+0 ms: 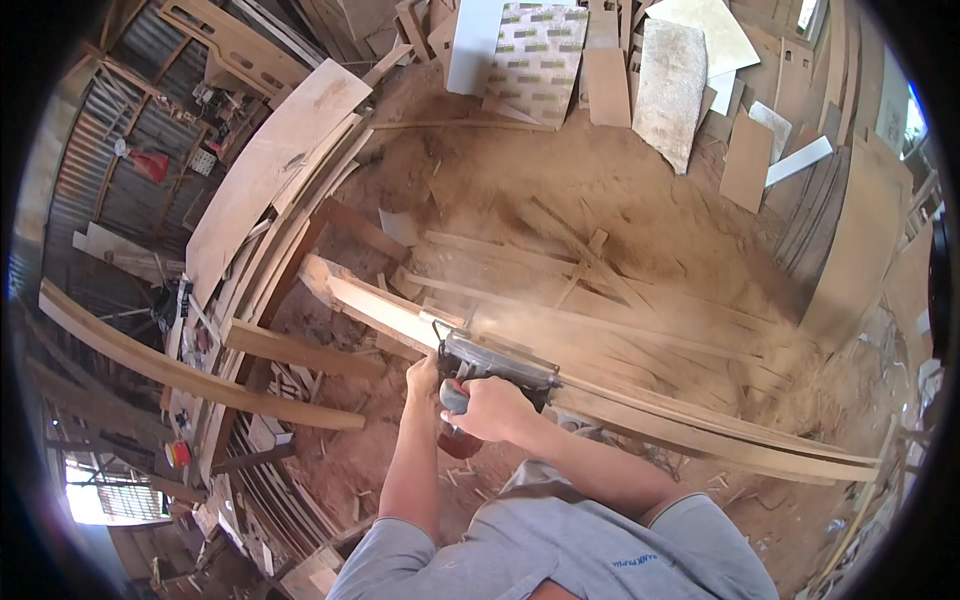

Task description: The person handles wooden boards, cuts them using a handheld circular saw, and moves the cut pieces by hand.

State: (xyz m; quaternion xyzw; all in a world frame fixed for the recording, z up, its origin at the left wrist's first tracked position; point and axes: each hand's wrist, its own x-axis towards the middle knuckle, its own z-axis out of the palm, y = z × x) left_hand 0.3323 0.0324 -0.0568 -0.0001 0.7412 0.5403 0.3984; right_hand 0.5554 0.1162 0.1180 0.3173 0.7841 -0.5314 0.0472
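Observation:
A dark handheld power tool [500, 365] rests on a long pale wooden beam [700, 425] that runs from the upper left to the lower right. My right hand [492, 408] is wrapped round the tool's grip, near a red part. Just left of it, my left hand [423, 374] is closed at the tool's front end, by the beam's edge; its fingers are partly hidden, and what they hold cannot be made out. Pale dust hangs in the air beyond the tool.
Stacked boards [270, 170] lie on the left, with a curved plank [190, 380] and a shorter timber [300, 350] jutting out. Wood strips [590, 260] litter the dusty floor. Panels [605, 85] lean at the back, and a large sheet [860, 240] stands at right.

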